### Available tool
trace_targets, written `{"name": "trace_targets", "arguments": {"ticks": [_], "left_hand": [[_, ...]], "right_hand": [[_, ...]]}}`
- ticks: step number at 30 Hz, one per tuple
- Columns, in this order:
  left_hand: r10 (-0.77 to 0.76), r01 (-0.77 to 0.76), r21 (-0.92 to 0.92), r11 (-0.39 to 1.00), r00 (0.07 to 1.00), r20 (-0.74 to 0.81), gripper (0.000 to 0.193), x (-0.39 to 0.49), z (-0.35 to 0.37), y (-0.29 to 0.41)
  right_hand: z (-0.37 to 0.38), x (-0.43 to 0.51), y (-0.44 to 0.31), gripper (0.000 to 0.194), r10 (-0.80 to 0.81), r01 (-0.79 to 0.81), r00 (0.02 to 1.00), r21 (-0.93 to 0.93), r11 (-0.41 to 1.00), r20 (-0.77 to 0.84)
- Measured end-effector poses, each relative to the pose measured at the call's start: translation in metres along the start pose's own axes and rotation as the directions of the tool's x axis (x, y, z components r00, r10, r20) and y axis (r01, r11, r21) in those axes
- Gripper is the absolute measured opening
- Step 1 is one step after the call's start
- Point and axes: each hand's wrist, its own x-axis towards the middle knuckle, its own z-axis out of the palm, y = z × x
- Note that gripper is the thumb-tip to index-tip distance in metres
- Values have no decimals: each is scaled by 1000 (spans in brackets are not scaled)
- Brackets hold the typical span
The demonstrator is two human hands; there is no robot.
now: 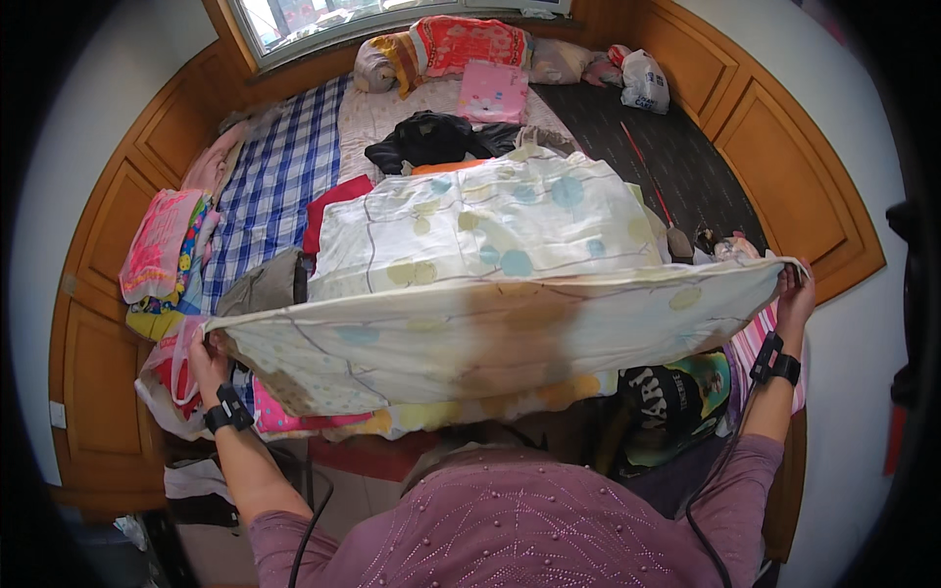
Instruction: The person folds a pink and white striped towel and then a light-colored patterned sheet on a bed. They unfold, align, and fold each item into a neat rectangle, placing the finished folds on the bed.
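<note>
A pale cloth sheet point(514, 220) with a print of branches and blue and yellow-green dots spreads out before me. My left hand point(209, 360) grips one corner at the left. At the far right, my right hand point(795, 290) holds the opposite corner. Between my hands the near edge is stretched and raised, and its near part hangs down towards me. Farther off, the sheet lies over other things on the raised bed platform. A grey cloth item point(265, 285) and a red cloth point(331, 209) show past its left side.
A black jacket point(430, 140) lies beyond the sheet, near a pink flat package point(492, 92). Folded textiles point(162, 246) are stacked at left above a plastic bag point(173, 375). A red-handled fly swatter point(647, 173) and a white bag point(645, 82) lie right. Wood panels point(790, 173) edge the platform.
</note>
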Motion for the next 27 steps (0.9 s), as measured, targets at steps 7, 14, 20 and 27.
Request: {"name": "trace_targets", "arguments": {"ticks": [7,14,20,27], "left_hand": [[-233,197,-176,965,948,-216,10,88,19,-66],[-189,180,-62,982,965,-183,14,131,22,-89],[-87,82,-35,996,974,-210,16,237,98,-75],[-63,80,142,987,991,-121,19,368,172,-144]], "right_hand": [[66,-1,56,25,53,-55,998,-74,996,-33],[125,40,90,20,51,-73,992,-185,980,-119],[229,135,148,19,32,-28,999,-226,974,14],[323,221,272,24,52,-33,997,-323,946,49]]}}
